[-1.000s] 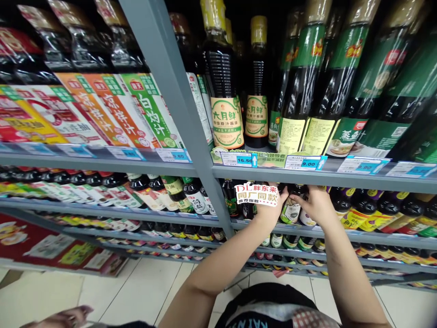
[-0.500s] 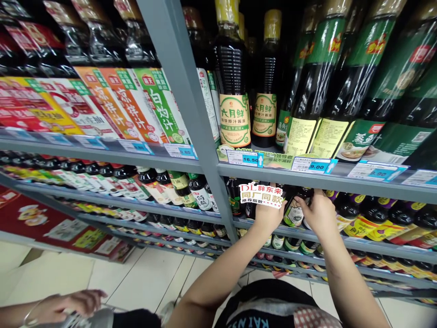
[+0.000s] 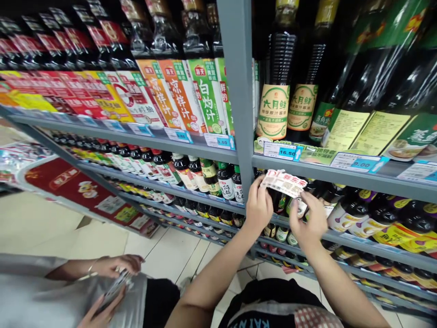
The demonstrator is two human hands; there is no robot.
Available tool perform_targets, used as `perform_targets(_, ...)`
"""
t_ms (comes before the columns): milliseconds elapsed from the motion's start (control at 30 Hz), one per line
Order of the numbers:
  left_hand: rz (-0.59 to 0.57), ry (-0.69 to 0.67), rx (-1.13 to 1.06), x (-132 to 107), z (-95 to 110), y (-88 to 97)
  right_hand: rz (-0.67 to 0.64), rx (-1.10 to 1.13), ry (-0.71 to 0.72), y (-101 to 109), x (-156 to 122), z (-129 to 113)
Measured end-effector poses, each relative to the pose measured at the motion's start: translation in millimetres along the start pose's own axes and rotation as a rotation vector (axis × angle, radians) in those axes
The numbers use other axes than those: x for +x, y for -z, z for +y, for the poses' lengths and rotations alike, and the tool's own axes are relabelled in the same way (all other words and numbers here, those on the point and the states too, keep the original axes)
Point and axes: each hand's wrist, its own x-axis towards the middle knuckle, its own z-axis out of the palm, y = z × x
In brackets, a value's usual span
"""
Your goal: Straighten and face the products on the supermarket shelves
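My left hand pinches the left end of a white and red promotional shelf tag that hangs under the grey shelf rail. My right hand is raised just below the tag's right part, fingers curled, fingertips close to or on its lower edge and in front of small dark sauce bottles. The tag is tilted and partly blurred. Both forearms reach up from the bottom of the view.
Tall dark soy sauce bottles stand on the shelf above, with price labels on its rail. A grey upright post divides the shelving. Another person's hands hold a small object at lower left, above a tiled floor.
The view has swung left. The tag has tipped from flat-facing to tilted in my left hand, and my right hand has come down from the bottles to below the tag. The other person's hands have risen into view.
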Motion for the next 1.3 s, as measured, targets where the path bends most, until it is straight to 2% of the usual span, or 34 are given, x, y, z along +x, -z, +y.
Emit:
perform_targets(100, -0.170, -0.144, 0.229, 22.7, -9.1, -2.2, -0.133, -0.091, -0.090, -37.5, -1.3, -7.8)
perform_targets(167, -0.324, -0.193, 0.359, 35.7, -6.9, -2.2, -0.220, -0.152, -0.161, -49.6, 4.3, -6.5)
perform_targets(233, -0.426, -0.203, 0.422, 46.0, -1.0, 1.3, -0.353, -0.139, -0.182, -51.7, 12.1, -3.8)
perform_targets(300, -0.480, -0.228, 0.422, 54.0, 5.4, 7.2, -0.493, -0.072, -0.171, -49.5, 18.6, -1.4)
perform_targets(367, -0.515, -0.250, 0.394, 60.4, 10.5, 12.8, -0.568, -0.018, -0.166, -48.5, 22.2, -1.0)
perform_targets(433, -0.530, -0.236, 0.357, 65.5, 14.1, 15.7, -0.541, -0.038, -0.201, -51.1, 23.5, -4.0)
perform_targets(600, -0.554, -0.076, 0.249, 72.4, 18.9, 9.4, -0.402, -0.247, -0.347, -56.0, 20.6, -16.1)
perform_targets(700, -0.553, -0.079, 0.197, 73.5, 17.9, 2.8, -0.351, -0.142, -0.244, -42.6, 4.7, -10.1)
perform_targets(767, -0.545, -0.080, 0.179, 73.6, 16.8, -1.2, -0.208, -0.054, -0.160, -30.5, -15.0, 1.2)
perform_targets(833, -0.568, -0.063, 0.185, 73.2, 16.3, -5.5, -0.031, -0.059, -0.147, -22.5, -37.3, 14.7)
perform_targets(900, -0.615, -0.037, 0.200, 72.6, 16.0, -10.2, 0.034, -0.104, -0.174, -21.5, -56.0, 26.5)
perform_targets(1000, -0.675, -0.057, 0.173, 72.9, 12.8, -15.9, -0.090, -0.160, -0.210, -30.0, -70.1, 35.8)
perform_targets(1133, -0.755, -0.142, 0.071, 79.6, 1.3, -17.2, -0.259, -0.234, -0.295, -40.4, -70.4, 37.4)
perform_targets(1300, -0.861, -0.148, 0.004, 84.7, -5.2, -13.3, -0.335, -0.221, -0.343, -39.7, -66.9, 40.1)
